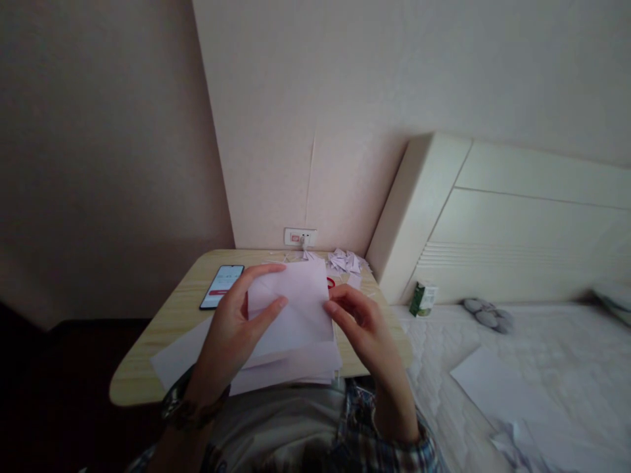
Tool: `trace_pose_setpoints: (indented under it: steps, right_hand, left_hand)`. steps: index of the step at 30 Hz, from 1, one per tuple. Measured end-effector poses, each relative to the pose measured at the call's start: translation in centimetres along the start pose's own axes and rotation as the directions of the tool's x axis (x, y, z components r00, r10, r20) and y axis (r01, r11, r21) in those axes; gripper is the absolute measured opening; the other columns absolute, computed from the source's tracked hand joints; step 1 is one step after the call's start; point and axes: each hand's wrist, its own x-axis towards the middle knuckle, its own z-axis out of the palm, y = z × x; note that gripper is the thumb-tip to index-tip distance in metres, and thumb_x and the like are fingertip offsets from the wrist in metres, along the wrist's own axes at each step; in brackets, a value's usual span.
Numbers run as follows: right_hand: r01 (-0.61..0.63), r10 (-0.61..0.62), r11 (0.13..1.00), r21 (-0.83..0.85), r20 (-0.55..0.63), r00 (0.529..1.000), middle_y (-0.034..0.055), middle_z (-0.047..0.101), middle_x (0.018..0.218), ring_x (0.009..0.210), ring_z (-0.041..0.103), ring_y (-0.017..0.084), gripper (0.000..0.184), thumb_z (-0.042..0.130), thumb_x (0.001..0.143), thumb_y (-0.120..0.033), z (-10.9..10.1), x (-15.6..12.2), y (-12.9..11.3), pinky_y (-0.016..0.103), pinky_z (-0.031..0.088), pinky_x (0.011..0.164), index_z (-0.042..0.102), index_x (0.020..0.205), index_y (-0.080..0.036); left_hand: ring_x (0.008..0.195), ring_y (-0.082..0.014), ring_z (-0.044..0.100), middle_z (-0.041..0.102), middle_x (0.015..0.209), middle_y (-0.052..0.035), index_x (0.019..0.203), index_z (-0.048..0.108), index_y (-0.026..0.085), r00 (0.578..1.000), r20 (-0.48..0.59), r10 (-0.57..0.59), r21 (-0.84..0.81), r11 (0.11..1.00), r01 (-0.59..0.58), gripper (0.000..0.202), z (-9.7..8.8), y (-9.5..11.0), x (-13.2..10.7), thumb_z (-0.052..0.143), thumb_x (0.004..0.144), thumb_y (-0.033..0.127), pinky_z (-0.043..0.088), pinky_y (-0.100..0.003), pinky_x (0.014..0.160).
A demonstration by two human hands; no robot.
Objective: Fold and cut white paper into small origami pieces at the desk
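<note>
Above the near middle of the wood-grain table (142, 368), a white sheet of paper (300, 289) is held between two bare hands, over a loose pile of larger sheets (296, 371); whether it touches the pile cannot be told. The left hand (234, 318) grips its left side, thumb flat on the face and forefinger along the far edge. The right hand (363, 322) closes thumb and forefinger on the right edge, other fingers curled. A faint slanting line, probably a crease, crosses the sheet. The paper should be very light and limp, bending readily, smooth enough to slide over the pile, and liable to tear or crumple under a hard pull. Opposite edges offer the best hold, with a light pinch and a flat thumb for support. Folded paper pieces (344, 261) lie at the far right; a smartphone (221, 287) lies to the left.
</note>
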Motion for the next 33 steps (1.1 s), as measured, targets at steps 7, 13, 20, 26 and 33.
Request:
trace_pose_setpoints:
  steps: [7,13,20,26,33]
  right_hand:
    - [-0.03,0.031,0.999,0.03,-0.042,0.999,-0.0016,0.064,0.07,0.066,0.057,0.014,0.016,0.064,0.084,-0.032,0.8,0.8,0.2,0.026,0.042,0.061,0.066,0.073,-0.021]
    - [-0.038,0.044,0.997,0.062,-0.101,0.994,-0.0025,0.061,0.065,0.063,0.053,0.013,0.018,0.065,0.082,-0.032,1.5,1.0,-0.1,0.025,0.039,0.058,0.065,0.068,-0.02]
    - [-0.017,0.024,0.995,0.102,-0.062,0.998,-0.0024,0.063,0.065,0.064,0.056,0.013,0.015,0.067,0.08,-0.03,2.2,1.0,-0.7,0.024,0.041,0.059,0.066,0.068,-0.02]
    - [-0.014,0.032,0.99,0.143,-0.119,0.992,-0.0027,0.06,0.064,0.062,0.054,0.013,0.017,0.067,0.08,-0.03,2.8,0.9,-0.3,0.024,0.042,0.058,0.062,0.066,-0.021]
    - [-0.035,0.058,0.986,0.16,-0.136,0.989,-0.0031,0.053,0.062,0.061,0.05,0.013,0.022,0.066,0.079,-0.033,3.3,1.4,0.1,0.025,0.04,0.057,0.058,0.063,-0.021]
  left_hand:
    - [0.106,-0.0224,0.064,0.066,0.119,-0.0008,0.115,0.063,0.029,0.999,-0.046,0.004,-0.101,0.995,-0.009,0.043,-0.1,0.2,-0.3,0.076,0.074,0.025,0.052,-0.034,0.091]
    - [0.095,-0.0172,0.067,0.068,0.114,-0.0024,0.118,0.062,0.026,0.997,-0.074,0.021,-0.227,0.973,-0.037,0.047,-0.5,0.7,-0.3,0.076,0.074,0.02,0.056,-0.025,0.077]
    - [0.07,-0.0147,0.068,0.072,0.101,0.0008,0.118,0.056,0.03,0.955,-0.271,-0.116,-0.435,0.9,-0.014,0.06,-0.1,1.0,-0.5,0.084,0.065,0.022,0.055,-0.022,0.056]
    - [0.075,-0.0156,0.07,0.07,0.098,0.0,0.086,0.054,0.024,0.93,-0.339,-0.146,-0.441,0.897,-0.02,0.032,0.1,0.4,-1.0,0.081,0.068,0.026,0.057,-0.025,0.065]
    - [0.085,-0.0182,0.071,0.071,0.107,-0.0034,0.087,0.054,0.024,0.936,-0.332,-0.115,-0.316,0.949,0.004,0.026,-0.6,-0.3,-1.1,0.075,0.074,0.028,0.057,-0.028,0.073]
